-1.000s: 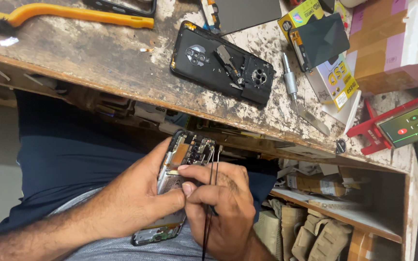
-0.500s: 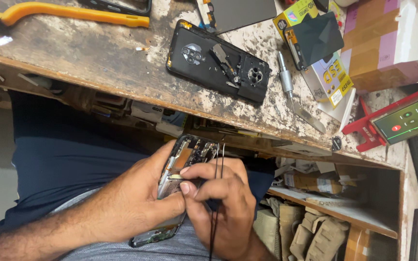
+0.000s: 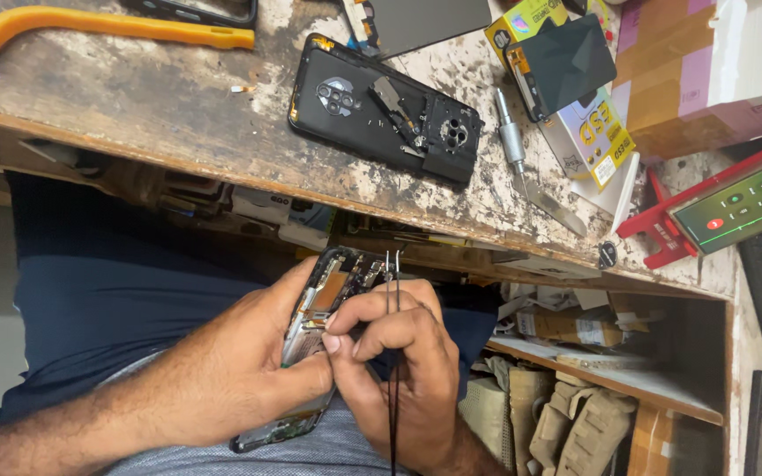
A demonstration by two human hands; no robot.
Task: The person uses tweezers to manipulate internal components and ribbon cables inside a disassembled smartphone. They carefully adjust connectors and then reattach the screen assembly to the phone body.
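Barely shifted, left hand (image 3: 222,379) grips the opened phone (image 3: 315,339) pointing up-right; right hand (image 3: 399,361) pinches tweezers (image 3: 392,370).

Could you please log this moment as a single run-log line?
left hand: holds opened phone | right hand: grips tweezers, fingertips on phone's inside | workbench: black back cover, orange brush
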